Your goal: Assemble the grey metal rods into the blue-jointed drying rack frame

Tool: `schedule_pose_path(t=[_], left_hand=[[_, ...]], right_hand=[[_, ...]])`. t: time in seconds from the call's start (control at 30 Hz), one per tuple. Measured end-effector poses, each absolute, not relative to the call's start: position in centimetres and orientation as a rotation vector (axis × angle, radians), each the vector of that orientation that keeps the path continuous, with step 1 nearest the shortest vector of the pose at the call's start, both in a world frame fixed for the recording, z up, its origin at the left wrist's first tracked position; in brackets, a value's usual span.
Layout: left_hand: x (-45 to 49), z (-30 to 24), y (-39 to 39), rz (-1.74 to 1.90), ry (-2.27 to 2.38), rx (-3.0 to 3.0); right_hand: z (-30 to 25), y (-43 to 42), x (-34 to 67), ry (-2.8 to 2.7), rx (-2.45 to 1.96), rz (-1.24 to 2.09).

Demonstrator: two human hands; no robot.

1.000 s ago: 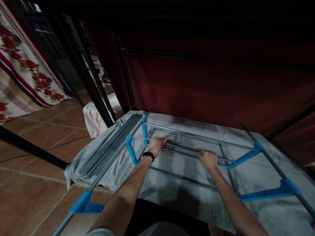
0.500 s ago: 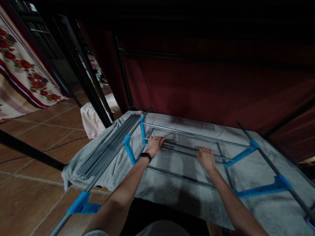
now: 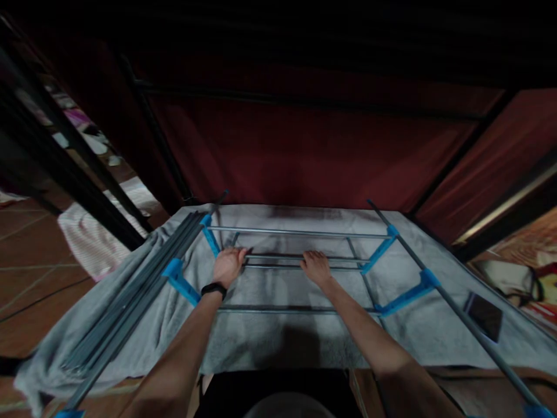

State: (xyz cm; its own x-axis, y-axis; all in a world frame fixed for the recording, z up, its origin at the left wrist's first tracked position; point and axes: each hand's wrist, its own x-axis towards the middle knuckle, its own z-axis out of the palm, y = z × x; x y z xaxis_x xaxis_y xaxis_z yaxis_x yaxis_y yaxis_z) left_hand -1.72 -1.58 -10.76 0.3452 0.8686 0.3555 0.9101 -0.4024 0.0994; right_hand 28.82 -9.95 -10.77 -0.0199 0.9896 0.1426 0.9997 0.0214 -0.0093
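Observation:
A rack frame of grey metal rods (image 3: 300, 233) and blue plastic brackets (image 3: 380, 249) lies flat on a grey towel (image 3: 426, 328). My left hand (image 3: 227, 265), with a black band on the wrist, rests on the left end of a pair of thin middle rods (image 3: 278, 259), fingers curled over them. My right hand (image 3: 317, 267) lies on the same rods further right, fingers bent down onto them. Another blue bracket (image 3: 180, 281) sits just left of my left wrist.
A bundle of loose grey rods (image 3: 130, 290) lies on the towel's left side. A dark phone (image 3: 483, 315) lies on the towel at the right, beside a long side rod (image 3: 461, 316). Dark red cloth (image 3: 304, 151) hangs behind. Tiled floor (image 3: 26, 278) and a pink cloth (image 3: 93, 244) are at left.
The view has swung to the right, so the frame now sits centred and the phone has come into sight. Both hands stay on the middle rods, now closer together.

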Motion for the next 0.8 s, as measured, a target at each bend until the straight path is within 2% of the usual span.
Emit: schedule_pose_path(t=[0.53,0.8], left_hand=[[-1.2,-9.4,-0.5,-0.107,-1.741,-2.433],[-0.6,-9.0,-0.4,-0.064,-1.814,-2.424]], right_hand=[[-9.4,-9.2,29.1,-2.143,-2.261,0.042],[-9.2,-9.5,29.1,-2.141,-2.25,0.054]])
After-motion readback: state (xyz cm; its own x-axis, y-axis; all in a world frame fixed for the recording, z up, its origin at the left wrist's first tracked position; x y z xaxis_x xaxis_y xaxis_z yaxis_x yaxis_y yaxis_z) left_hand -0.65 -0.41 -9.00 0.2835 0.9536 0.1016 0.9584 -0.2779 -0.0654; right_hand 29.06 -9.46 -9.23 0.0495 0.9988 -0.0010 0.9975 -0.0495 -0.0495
